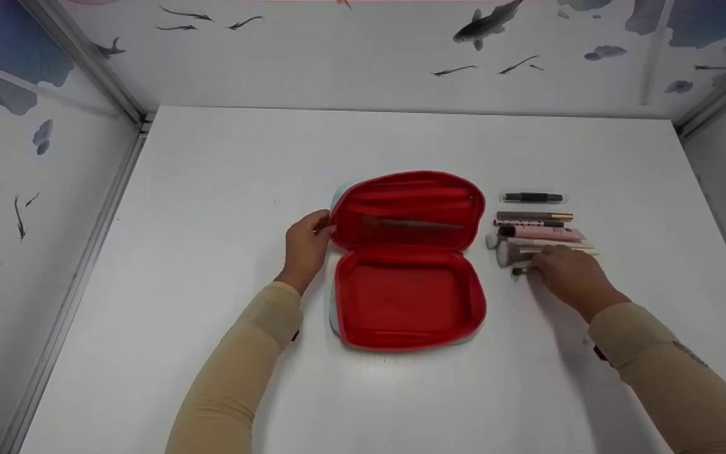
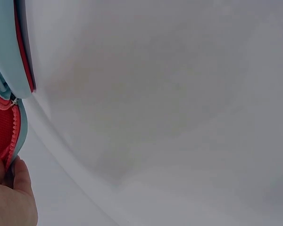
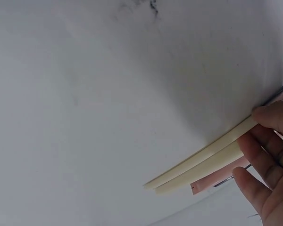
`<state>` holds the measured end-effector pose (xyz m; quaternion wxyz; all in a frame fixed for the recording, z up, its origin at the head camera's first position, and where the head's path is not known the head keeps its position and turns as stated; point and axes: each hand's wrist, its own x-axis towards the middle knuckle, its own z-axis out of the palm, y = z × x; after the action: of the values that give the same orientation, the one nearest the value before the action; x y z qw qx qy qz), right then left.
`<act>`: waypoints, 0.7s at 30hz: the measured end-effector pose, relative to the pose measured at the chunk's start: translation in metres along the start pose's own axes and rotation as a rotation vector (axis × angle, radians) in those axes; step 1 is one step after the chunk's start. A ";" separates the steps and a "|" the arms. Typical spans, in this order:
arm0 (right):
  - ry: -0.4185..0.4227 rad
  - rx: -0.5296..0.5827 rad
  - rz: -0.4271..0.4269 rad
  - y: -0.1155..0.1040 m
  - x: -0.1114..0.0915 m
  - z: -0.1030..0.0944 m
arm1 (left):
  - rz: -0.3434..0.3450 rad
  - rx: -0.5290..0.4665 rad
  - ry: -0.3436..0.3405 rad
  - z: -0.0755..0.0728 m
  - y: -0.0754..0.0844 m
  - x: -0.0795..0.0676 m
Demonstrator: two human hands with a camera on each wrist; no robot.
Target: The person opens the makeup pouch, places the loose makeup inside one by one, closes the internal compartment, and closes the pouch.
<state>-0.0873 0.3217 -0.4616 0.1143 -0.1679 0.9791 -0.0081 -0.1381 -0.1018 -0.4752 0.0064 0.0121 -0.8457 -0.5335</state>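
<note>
Two finger pinches | left hand [image 1: 305, 247]: case rim [image 2: 14, 132], likely to steady it | right hand [image 1: 571, 276]: brush handle [image 3: 203, 154], likely to single it out

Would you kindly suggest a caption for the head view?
Left hand grips an open red-lined zippered case; right hand touches pale-handled makeup brushes.

In the head view, the right hand [image 1: 570, 274] hides most of the dark-bristled brush [image 1: 518, 271]; markings on the pink plastic tube [image 1: 546, 234] just beyond are illegible. The left wrist view crops the red-lined, pale blue zip case [image 2: 8, 47] above the left hand [image 2: 13, 202].
</note>
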 end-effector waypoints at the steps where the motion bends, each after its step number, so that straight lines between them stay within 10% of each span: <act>1: -0.002 0.000 -0.002 0.000 0.000 0.000 | -0.005 0.004 0.000 0.000 0.000 0.000; 21: 0.048 -0.040 -0.065 -0.003 -0.001 -0.005 | -0.006 -0.003 -0.001 0.000 0.001 0.000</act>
<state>-0.0867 0.3193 -0.4567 0.0873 -0.2018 0.9755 0.0040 -0.1381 -0.1014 -0.4742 0.0044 0.0142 -0.8448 -0.5349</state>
